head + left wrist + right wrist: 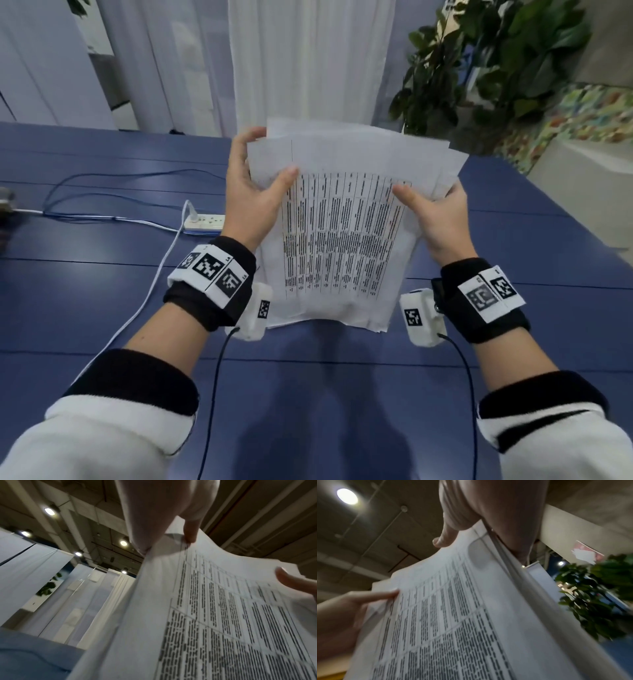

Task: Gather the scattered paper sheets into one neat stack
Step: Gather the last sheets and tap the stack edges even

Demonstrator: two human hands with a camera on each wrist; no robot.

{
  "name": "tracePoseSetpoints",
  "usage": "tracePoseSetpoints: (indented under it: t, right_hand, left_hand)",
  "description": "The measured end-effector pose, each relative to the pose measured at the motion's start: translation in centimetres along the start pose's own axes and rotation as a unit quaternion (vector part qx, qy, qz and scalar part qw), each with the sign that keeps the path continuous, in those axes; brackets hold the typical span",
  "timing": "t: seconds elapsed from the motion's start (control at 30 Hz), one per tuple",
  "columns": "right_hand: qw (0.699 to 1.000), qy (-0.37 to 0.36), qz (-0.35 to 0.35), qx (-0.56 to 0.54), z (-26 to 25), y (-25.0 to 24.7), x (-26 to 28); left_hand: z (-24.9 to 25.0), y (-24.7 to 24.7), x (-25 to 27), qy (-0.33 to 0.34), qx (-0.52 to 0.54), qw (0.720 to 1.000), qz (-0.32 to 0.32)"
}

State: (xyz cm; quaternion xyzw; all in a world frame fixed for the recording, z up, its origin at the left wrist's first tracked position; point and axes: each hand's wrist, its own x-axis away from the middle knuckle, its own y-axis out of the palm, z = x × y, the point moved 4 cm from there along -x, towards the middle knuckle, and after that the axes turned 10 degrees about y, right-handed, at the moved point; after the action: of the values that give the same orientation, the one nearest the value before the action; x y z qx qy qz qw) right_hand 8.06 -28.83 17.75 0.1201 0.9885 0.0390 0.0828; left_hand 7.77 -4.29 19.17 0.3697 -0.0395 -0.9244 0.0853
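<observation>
Several paper sheets (342, 233) stand gathered but unevenly fanned in our grasp, above the blue table (102, 308). Our left hand (250, 202) pinches their left edge, thumb on the printed front; our right hand (442, 219) pinches the right edge likewise. A power strip (205, 222) lies left.

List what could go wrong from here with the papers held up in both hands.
1. The paper sheets are fanned, their top corners splayed; if either thumb loosens, the back sheets may slip out onto the blue table.
2. The left hand and right hand pinch only the side edges, so squeezing could buckle or crease the bundle.
3. Tapping the bottom edge down while it is uneven might bend the protruding corners.
</observation>
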Motion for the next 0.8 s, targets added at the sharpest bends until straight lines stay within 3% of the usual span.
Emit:
tracePoseSetpoints:
  t: [0.17, 0.27, 0.33, 0.5, 0.63, 0.8]
  right_hand:
    - [0.997, 0.076, -0.005, 0.013, 4.6, -0.3, 1.1]
    - [0.997, 0.077, 0.013, 0.015, 5.7, 0.4, 1.3]
    - [0.998, 0.056, 0.026, 0.005, 4.8, 0.4, 1.2]
    - [1.0, 0.012, 0.015, 0.012, 3.2, -0.2, 1.1]
    - [1.0, 0.008, 0.013, 0.01, 2.5, -0.2, 1.0]
    - [1.0, -0.017, 0.016, 0.008, 1.3, 0.1, 1.1]
  left_hand:
    - [-3.7, -0.6, 2.7, -0.126, -0.018, 0.991, -0.046]
    - [-4.7, 0.2, 4.2, -0.174, -0.025, 0.984, -0.007]
    - [-4.0, 0.5, 4.0, -0.151, -0.021, 0.988, 0.021]
    - [-1.4, 0.7, 1.9, -0.071, 0.008, 0.997, 0.012]
    - [0.2, 0.6, 0.5, 0.029, -0.06, 0.998, 0.014]
    - [1.2, 1.1, -0.4, 0.045, -0.033, 0.998, 0.022]
